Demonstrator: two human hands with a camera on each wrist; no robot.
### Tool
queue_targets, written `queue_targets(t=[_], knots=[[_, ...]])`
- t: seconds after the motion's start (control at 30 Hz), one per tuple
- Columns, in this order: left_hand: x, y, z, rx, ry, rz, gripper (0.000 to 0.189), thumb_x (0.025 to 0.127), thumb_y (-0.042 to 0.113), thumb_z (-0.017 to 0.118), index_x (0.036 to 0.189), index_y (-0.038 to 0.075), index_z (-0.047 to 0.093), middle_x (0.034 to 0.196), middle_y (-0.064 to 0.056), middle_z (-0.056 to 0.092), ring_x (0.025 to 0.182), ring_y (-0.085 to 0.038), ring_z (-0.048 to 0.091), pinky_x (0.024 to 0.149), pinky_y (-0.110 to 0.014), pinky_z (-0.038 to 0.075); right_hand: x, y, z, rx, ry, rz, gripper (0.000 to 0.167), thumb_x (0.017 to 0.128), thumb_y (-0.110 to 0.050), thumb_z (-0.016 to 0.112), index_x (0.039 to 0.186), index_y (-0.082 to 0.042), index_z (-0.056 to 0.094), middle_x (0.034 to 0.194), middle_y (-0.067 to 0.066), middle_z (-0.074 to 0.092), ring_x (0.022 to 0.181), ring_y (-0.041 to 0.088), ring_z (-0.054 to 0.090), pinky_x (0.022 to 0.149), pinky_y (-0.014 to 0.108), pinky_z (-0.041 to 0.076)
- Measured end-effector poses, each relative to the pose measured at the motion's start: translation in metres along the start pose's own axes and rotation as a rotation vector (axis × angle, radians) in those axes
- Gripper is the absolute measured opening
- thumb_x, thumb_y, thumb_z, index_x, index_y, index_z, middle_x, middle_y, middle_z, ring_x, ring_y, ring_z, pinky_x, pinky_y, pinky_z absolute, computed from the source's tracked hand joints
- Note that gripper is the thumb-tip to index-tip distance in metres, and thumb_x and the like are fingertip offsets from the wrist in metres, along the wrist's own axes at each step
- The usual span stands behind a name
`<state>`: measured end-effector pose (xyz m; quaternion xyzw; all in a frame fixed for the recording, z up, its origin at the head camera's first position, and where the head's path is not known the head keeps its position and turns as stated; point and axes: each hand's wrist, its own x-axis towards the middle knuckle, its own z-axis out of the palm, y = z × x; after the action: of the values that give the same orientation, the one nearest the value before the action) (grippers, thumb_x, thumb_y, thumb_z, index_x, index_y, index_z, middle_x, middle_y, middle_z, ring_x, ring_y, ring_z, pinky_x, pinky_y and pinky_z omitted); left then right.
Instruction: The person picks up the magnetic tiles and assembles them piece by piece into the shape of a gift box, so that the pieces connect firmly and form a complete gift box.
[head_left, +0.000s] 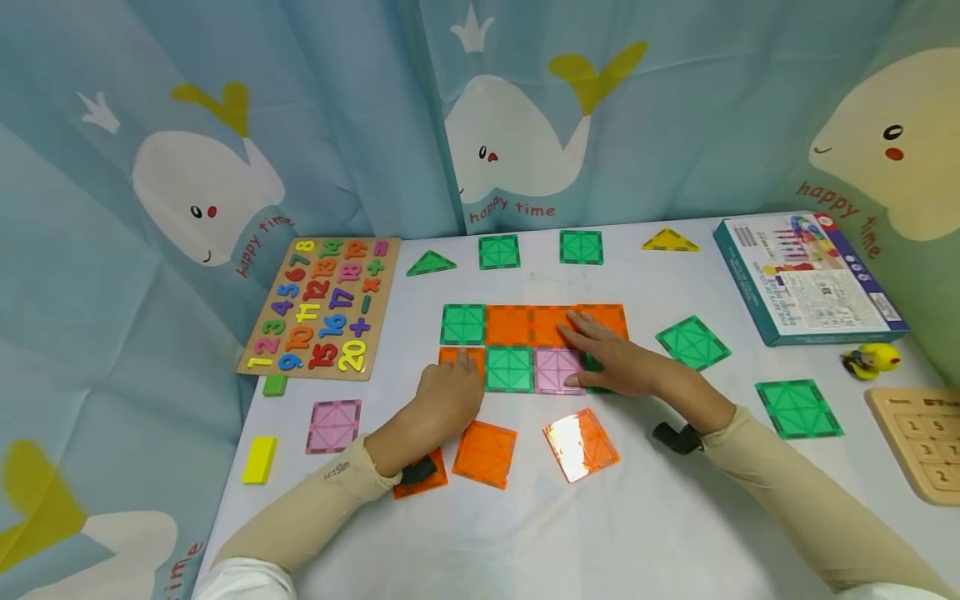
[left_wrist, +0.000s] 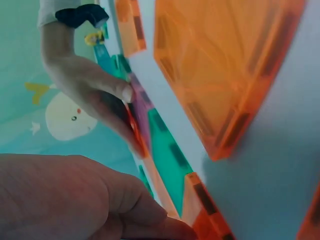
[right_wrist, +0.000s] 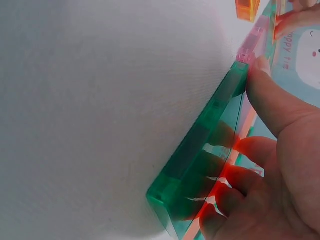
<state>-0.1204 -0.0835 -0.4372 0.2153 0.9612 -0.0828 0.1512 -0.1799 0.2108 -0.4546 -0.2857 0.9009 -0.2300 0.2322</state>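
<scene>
Translucent magnetic tiles lie edge to edge in two rows. The far row has a green tile (head_left: 462,323) at its left end and orange tiles (head_left: 507,325) beside it. In the near row are an orange tile (head_left: 447,355), a green tile (head_left: 510,370), a pink tile (head_left: 553,365) and another green tile (right_wrist: 200,145). My left hand (head_left: 452,394) presses an extended index fingertip on the near row's orange tile, other fingers bent. My right hand (head_left: 618,360) rests spread over the right end, fingers on the orange tiles, thumb at the pink one.
Loose orange tiles (head_left: 485,454) lie nearer me. Green squares (head_left: 798,408), a pink square (head_left: 333,427) and yellow (head_left: 671,241) and green triangles (head_left: 431,263) lie around. A number board (head_left: 378,333) stands left; a box (head_left: 817,275), toy figure (head_left: 870,361) and wooden board (head_left: 918,446) are right.
</scene>
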Motion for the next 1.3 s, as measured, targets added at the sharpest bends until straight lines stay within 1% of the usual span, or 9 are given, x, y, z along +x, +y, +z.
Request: queue_targets(t=[0.13, 0.3, 0.4, 0.57, 0.77, 0.83, 1.0, 1.2, 1.3], knots=[[0.002, -0.009, 0.002, -0.023, -0.031, 0.015, 0.055, 0.111, 0.026, 0.056, 0.157, -0.003, 0.045, 0.167, -0.018, 0.039, 0.147, -0.029, 0.051, 0.093, -0.039, 0.063, 0.004, -0.003, -0.001, -0.022, 0.007, -0.005, 0.089, 0.100, -0.042, 0.072, 0.167, -0.005, 0.027, 0.175, 0.025, 0.009, 0.159, 0.051, 0.013, 0.122, 0.068, 0.029], [0.007, -0.031, 0.008, -0.128, -0.006, 0.115, 0.069, 0.106, 0.034, 0.063, 0.162, 0.000, 0.038, 0.174, -0.016, 0.023, 0.159, -0.031, 0.029, 0.123, -0.043, 0.039, 0.023, 0.011, -0.026, -0.052, 0.108, -0.010, 0.072, 0.098, -0.034, 0.077, 0.154, 0.003, 0.049, 0.158, 0.031, 0.039, 0.140, 0.051, 0.044, 0.114, 0.066, 0.042], [0.014, -0.043, 0.007, -0.226, 0.018, 0.141, 0.070, 0.104, 0.036, 0.065, 0.162, 0.005, 0.041, 0.173, -0.015, 0.027, 0.157, -0.033, 0.033, 0.124, -0.045, 0.037, 0.050, 0.033, -0.050, -0.052, 0.190, 0.036, 0.061, 0.102, -0.027, 0.073, 0.149, 0.005, 0.053, 0.149, 0.033, 0.045, 0.135, 0.049, 0.046, 0.116, 0.066, 0.040], [0.021, -0.056, 0.004, -0.350, -0.018, 0.144, 0.065, 0.105, 0.031, 0.066, 0.162, 0.012, 0.043, 0.172, -0.014, 0.031, 0.155, -0.032, 0.038, 0.121, -0.048, 0.041, 0.098, 0.076, -0.080, -0.146, 0.254, 0.157, 0.061, 0.109, -0.025, 0.060, 0.158, 0.005, 0.040, 0.158, 0.037, 0.034, 0.146, 0.054, 0.033, 0.122, 0.069, 0.028], [0.023, -0.055, 0.003, -0.349, -0.050, 0.116, 0.072, 0.101, 0.034, 0.069, 0.164, 0.016, 0.040, 0.172, -0.010, 0.032, 0.156, -0.029, 0.038, 0.118, -0.049, 0.045, 0.125, 0.091, -0.094, -0.229, 0.331, 0.168, 0.051, 0.112, -0.022, 0.054, 0.157, 0.000, 0.045, 0.154, 0.033, 0.039, 0.143, 0.053, 0.035, 0.118, 0.070, 0.031], [0.023, -0.053, 0.002, -0.340, -0.047, 0.115, 0.072, 0.100, 0.034, 0.070, 0.164, 0.015, 0.041, 0.172, -0.010, 0.033, 0.155, -0.029, 0.039, 0.118, -0.050, 0.045, 0.130, 0.090, -0.098, -0.218, 0.332, 0.150, 0.050, 0.112, -0.019, 0.052, 0.156, 0.003, 0.044, 0.156, 0.034, 0.037, 0.145, 0.053, 0.035, 0.121, 0.068, 0.030], [0.022, -0.053, 0.001, -0.347, -0.043, 0.117, 0.071, 0.100, 0.033, 0.070, 0.163, 0.015, 0.042, 0.171, -0.010, 0.033, 0.156, -0.029, 0.038, 0.120, -0.050, 0.043, 0.128, 0.085, -0.096, -0.245, 0.206, 0.147, 0.055, 0.116, -0.016, 0.040, 0.162, 0.011, 0.025, 0.168, 0.037, 0.017, 0.155, 0.056, 0.018, 0.127, 0.064, 0.019], [0.022, -0.055, 0.003, -0.367, -0.043, 0.122, 0.071, 0.101, 0.033, 0.069, 0.164, 0.016, 0.041, 0.172, -0.009, 0.032, 0.157, -0.029, 0.036, 0.122, -0.050, 0.040, 0.110, 0.057, -0.080, -0.376, 0.250, 0.113, 0.049, 0.111, -0.014, 0.055, 0.153, 0.009, 0.046, 0.151, 0.040, 0.046, 0.134, 0.060, 0.048, 0.113, 0.064, 0.044], [0.022, -0.056, 0.004, -0.370, -0.045, 0.117, 0.071, 0.101, 0.033, 0.069, 0.164, 0.015, 0.041, 0.172, -0.009, 0.032, 0.157, -0.029, 0.036, 0.122, -0.051, 0.040, 0.105, 0.053, -0.077, -0.345, 0.246, 0.088, 0.053, 0.109, -0.016, 0.061, 0.155, 0.006, 0.046, 0.145, 0.039, 0.048, 0.125, 0.058, 0.050, 0.108, 0.064, 0.048]])
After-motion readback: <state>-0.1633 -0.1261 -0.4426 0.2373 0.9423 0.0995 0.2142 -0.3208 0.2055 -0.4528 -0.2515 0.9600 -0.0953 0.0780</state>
